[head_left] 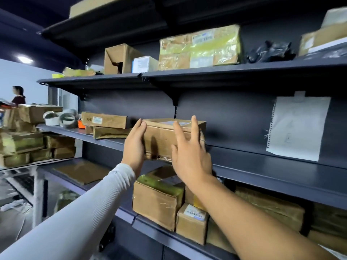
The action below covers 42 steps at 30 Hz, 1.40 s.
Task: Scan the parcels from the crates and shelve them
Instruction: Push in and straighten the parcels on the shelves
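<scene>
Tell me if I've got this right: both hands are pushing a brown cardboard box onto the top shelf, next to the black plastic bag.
Not quite. The head view shows both the left hand and right hand on the brown cardboard box, but it sits on the middle shelf, not the top one. The black plastic bag lies on the shelf above.

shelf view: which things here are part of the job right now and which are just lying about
In the job: brown parcel, left hand, right hand, middle shelf.

Lying about: tape rolls, taped paper sheet, black bag, parcels already shelved.
</scene>
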Available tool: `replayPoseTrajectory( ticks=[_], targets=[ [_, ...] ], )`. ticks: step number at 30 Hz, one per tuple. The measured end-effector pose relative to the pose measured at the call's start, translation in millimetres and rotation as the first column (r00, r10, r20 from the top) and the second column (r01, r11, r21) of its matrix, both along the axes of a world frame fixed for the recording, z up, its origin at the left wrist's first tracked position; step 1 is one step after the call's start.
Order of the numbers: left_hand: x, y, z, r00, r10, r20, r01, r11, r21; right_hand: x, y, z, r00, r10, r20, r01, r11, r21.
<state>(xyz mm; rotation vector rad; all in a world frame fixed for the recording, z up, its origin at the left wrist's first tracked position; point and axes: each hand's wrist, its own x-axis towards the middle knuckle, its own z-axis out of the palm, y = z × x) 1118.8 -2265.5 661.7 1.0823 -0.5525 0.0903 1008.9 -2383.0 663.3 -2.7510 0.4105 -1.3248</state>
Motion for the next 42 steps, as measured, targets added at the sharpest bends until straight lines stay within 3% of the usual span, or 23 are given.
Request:
replayPoseTrajectory(
  ticks=[5,9,11,23,42],
  targets=[
    [25,-16,-3,0.993,0.053,0.104,-0.052,0.998,-0.019,20,-12,3,0.994,-0.031,-0.108,0.01,0.983,-0.186],
    [44,-30,-9,0.9,0.181,0.397,-0.271,0.945,0.184,40,-27,6,0.989,-0.022,-0.149,-0.01,0.978,-0.208],
    [60,-37,-10,0.858,0.216,0.465,-0.357,0.903,0.238,49,-35,8,0.985,-0.022,-0.169,-0.014,0.978,-0.206],
    [120,-61,-19,0.758,0.207,0.619,-0.521,0.762,0.384,107,-69,7,0.975,0.052,-0.218,-0.085,0.986,-0.141],
    [154,-87,-20,0.766,0.162,0.622,-0.569,0.62,0.54,145,-92,8,0.923,0.145,-0.355,-0.136,0.989,0.051]
  ],
)
